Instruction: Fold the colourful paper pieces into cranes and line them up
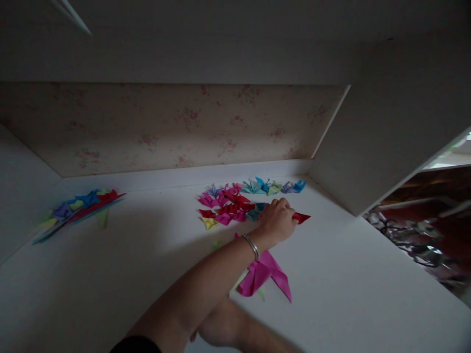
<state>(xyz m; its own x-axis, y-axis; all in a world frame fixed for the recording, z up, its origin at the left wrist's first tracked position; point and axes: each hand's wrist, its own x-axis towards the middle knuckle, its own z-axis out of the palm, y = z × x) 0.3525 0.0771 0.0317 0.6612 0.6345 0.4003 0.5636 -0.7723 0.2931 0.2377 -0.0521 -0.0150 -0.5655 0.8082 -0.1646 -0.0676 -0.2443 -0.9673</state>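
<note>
My left hand (278, 219), with a silver bracelet (253, 246) at the wrist, reaches across to the right with its fingers curled. It pinches a red folded-paper piece (302, 217), probably a paper crane, whose pointed tip sticks out to the right. Just left of these fingers sits a cluster of small paper cranes (226, 208) in red, pink, purple, teal and yellow. Below the left wrist rests a larger pink paper crane (257, 277) with light green paper partly under it. My right hand (221, 321) is low in the picture, crossed by the left forearm; its fingers are mostly hidden.
More blue, green and purple cranes (272, 186) line the back of the white shelf (342, 274). At the left wall, several cranes and flat coloured papers (79, 211) are bunched together. White side panels (353, 137), an overhead board and a floral back wall (191, 127) enclose the space.
</note>
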